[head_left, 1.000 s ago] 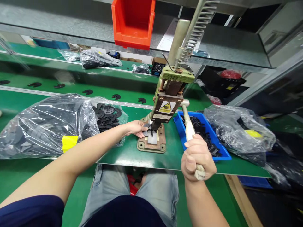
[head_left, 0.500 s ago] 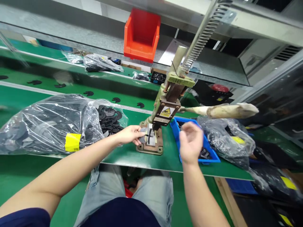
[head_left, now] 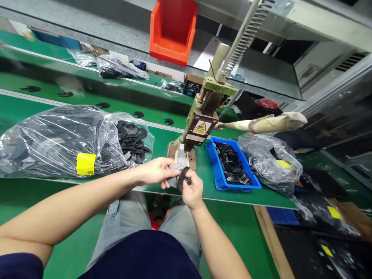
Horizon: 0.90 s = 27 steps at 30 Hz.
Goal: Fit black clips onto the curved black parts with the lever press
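Note:
In front of the hand press (head_left: 200, 124), my left hand (head_left: 155, 171) pinches a grey curved flat plastic piece (head_left: 173, 181) between thumb and fingers. My right hand (head_left: 193, 192) is closed on a dark curved plastic piece (head_left: 182, 178), which meets or overlaps the grey one; whether they are joined I cannot tell. Both hands are close together, just over the near edge of the press base (head_left: 191, 158). A light-coloured fixture (head_left: 182, 155) shows on that base, below the press head.
On the left lies a clear bag (head_left: 58, 143) of dark curved pieces, spilling at its mouth. A blue bin (head_left: 216, 176) of small black parts stands right of the press. The press handle (head_left: 261, 124) juts right. An orange bin (head_left: 172, 54) hangs above. Several dark pieces lie on the belt behind.
My left hand has drawn the grey piece off the press fixture toward me. My right hand has come from beside the blue bin to meet it and now grips the dark curved piece.

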Each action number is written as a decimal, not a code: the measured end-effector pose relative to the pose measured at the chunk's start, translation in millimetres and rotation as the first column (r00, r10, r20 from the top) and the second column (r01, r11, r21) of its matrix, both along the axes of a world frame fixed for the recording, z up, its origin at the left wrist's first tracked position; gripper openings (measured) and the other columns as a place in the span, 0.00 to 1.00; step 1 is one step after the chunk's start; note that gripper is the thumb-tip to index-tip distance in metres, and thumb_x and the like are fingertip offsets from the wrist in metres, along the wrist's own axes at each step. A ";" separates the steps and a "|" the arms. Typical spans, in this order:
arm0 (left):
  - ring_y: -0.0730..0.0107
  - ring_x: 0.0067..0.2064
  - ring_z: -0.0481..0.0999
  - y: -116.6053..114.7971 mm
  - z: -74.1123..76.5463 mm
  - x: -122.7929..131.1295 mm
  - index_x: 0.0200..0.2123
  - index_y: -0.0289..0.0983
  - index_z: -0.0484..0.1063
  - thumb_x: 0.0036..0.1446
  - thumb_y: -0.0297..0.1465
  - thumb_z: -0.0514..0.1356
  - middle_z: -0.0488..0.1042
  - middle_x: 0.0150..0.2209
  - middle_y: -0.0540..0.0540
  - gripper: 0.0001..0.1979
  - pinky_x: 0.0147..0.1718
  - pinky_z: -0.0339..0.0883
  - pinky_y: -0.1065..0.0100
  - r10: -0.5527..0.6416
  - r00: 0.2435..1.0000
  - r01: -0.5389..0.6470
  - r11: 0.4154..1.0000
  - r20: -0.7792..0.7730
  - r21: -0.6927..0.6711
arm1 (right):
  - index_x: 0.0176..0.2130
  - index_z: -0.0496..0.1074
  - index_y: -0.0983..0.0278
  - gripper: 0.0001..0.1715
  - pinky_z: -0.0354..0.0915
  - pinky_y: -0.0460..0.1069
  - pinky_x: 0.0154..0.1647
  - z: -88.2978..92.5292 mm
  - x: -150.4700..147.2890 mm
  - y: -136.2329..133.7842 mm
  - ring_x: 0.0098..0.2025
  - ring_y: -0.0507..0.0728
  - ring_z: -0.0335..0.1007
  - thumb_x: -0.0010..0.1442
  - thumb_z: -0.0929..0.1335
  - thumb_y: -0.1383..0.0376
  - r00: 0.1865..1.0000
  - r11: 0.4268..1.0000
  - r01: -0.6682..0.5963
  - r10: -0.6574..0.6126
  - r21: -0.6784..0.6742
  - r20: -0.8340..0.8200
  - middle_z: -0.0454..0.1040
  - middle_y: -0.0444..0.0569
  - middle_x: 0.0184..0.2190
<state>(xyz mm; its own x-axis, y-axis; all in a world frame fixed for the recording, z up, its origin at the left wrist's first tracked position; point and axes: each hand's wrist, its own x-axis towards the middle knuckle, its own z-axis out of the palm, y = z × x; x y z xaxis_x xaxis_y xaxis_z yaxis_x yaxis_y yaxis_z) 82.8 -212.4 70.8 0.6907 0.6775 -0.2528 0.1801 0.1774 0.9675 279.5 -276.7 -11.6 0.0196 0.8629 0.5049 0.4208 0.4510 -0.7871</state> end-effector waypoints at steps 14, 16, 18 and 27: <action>0.64 0.38 0.70 -6.8 -0.3 2.5 0.29 0.40 0.70 0.62 0.42 0.65 0.71 0.32 0.47 0.15 0.41 0.65 0.64 0.205 0.969 -0.022 0.632 -0.140 0.774 | 0.44 0.75 0.60 0.10 0.68 0.55 0.44 16.3 20.8 -2.8 0.39 0.58 0.72 0.70 0.64 0.63 0.901 0.989 -0.142 0.111 0.045 0.419 0.78 0.52 0.36; 0.66 0.33 0.66 -6.8 -6.0 7.6 0.24 0.39 0.64 0.65 0.40 0.62 0.67 0.28 0.49 0.19 0.35 0.60 0.66 0.179 0.967 0.008 0.687 -0.180 0.727 | 0.45 0.75 0.60 0.10 0.68 0.55 0.43 16.0 20.1 -3.6 0.39 0.58 0.71 0.70 0.64 0.63 0.894 0.986 -0.162 0.126 0.048 0.430 0.78 0.52 0.37; 0.69 0.29 0.62 -4.4 -12.7 11.1 0.23 0.39 0.61 0.66 0.42 0.60 0.63 0.25 0.51 0.22 0.30 0.55 0.67 0.161 0.967 -0.003 0.783 -0.197 0.622 | 0.47 0.75 0.60 0.11 0.69 0.55 0.43 16.5 19.9 -5.4 0.39 0.58 0.71 0.69 0.64 0.63 0.893 0.983 -0.178 0.141 0.047 0.427 0.78 0.53 0.37; 0.72 0.32 0.69 -4.0 -29.0 9.2 0.40 0.38 0.72 0.59 0.50 0.67 0.71 0.33 0.51 0.21 0.30 0.65 0.70 0.036 0.996 -0.047 0.989 0.079 0.140 | 0.47 0.76 0.60 0.11 0.72 0.55 0.45 23.0 27.4 -17.2 0.39 0.57 0.74 0.69 0.66 0.62 0.941 0.990 -0.139 0.135 -0.008 0.309 0.80 0.52 0.37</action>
